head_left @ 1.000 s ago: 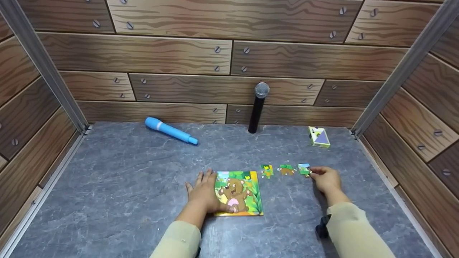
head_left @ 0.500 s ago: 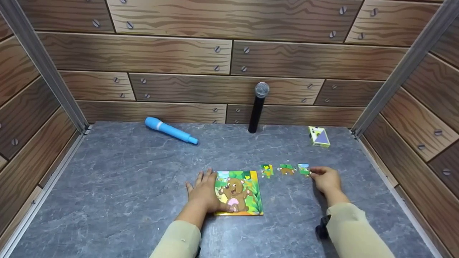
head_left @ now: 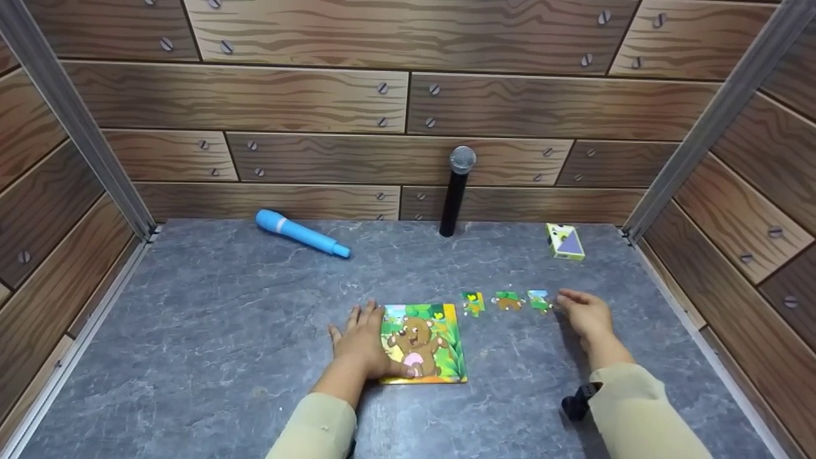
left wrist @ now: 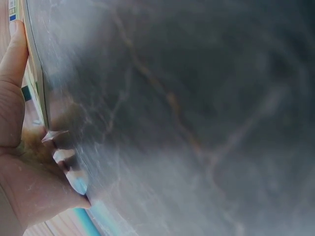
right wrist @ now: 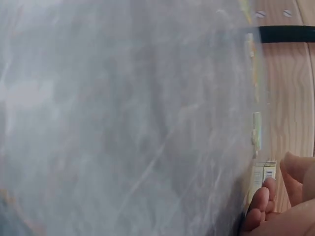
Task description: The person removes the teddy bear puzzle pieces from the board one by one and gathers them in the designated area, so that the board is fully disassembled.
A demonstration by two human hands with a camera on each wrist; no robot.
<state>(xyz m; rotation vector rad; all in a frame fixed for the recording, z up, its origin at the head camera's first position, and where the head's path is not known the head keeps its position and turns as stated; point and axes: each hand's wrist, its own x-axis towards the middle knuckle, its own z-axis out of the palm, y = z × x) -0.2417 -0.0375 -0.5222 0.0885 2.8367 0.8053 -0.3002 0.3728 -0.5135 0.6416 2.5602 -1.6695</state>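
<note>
A bear picture puzzle board lies on the grey tabletop. My left hand rests flat over its left edge, thumb across the lower part, holding nothing. Three loose puzzle pieces sit in a row right of the board: one, a second and a third. My right hand lies just right of the third piece, fingers loosely extended, with a small gap to it. The left wrist view shows the board's edge against my left hand. The right wrist view shows my fingers near edge-on pieces.
A blue marker-like toy lies at the back left. A black microphone stands against the back wall. A small card box sits at the back right. Wood-panel walls enclose three sides.
My right hand has let go of the rightmost piece and drawn slightly to the right, its fingers now straighter. The left hand and board have not moved.
</note>
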